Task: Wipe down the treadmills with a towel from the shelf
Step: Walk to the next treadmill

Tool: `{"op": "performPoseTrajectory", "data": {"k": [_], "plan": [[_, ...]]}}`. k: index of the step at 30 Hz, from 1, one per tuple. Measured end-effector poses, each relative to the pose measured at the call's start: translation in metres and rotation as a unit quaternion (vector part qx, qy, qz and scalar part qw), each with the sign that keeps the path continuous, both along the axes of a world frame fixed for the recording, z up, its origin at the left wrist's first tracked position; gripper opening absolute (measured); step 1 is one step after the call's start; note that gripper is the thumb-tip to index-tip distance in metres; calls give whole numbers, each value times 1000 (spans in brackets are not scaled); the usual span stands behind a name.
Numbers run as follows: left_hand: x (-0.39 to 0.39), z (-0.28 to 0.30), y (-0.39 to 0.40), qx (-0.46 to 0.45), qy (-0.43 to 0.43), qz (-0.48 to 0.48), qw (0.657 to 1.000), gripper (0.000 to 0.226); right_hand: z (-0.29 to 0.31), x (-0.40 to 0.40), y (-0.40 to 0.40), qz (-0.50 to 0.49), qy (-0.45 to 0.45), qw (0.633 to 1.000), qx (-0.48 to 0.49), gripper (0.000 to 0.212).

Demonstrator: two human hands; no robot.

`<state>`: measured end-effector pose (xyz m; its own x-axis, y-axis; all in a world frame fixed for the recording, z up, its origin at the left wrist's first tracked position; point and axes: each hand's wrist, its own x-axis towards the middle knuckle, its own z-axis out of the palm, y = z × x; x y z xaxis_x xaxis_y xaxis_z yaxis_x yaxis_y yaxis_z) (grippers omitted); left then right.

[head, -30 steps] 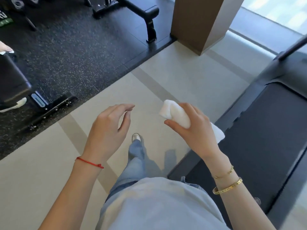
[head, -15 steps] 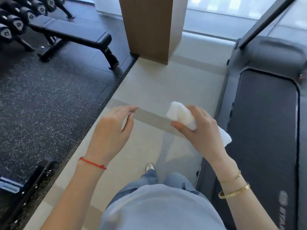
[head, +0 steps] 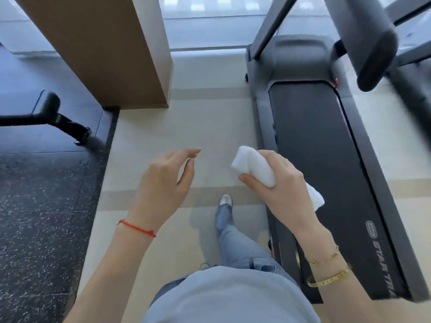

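Head view: right hand [head: 282, 183] clutches the white towel [head: 254, 167], left hand [head: 163, 183] loose and empty; the treadmill [head: 326, 159] runs lengthwise just right, nearest the towel hand.

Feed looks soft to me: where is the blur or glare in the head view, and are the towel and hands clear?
Head view: towel and both hands sharp; handrail at upper right smeared; window washed out; wide-angle bend at edges.

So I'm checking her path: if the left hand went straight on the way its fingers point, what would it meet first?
Probably nothing soon: the left hand points ahead and slightly right over bare floor, left of the treadmill. Depth is unclear.
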<state>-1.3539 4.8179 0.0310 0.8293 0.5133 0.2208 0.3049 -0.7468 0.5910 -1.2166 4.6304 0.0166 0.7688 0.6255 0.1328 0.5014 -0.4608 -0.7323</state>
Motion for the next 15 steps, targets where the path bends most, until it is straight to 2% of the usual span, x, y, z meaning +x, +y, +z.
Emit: {"op": "performPoseTrajectory", "data": {"k": [9,15], "plan": [[193,12,67,39,-59,-114,991,24,29,145,47,-96,-19,995,35,45],[311,43,81,66,-91,-170,979,24,74,230,68,-157,-77,982,67,46]]}}
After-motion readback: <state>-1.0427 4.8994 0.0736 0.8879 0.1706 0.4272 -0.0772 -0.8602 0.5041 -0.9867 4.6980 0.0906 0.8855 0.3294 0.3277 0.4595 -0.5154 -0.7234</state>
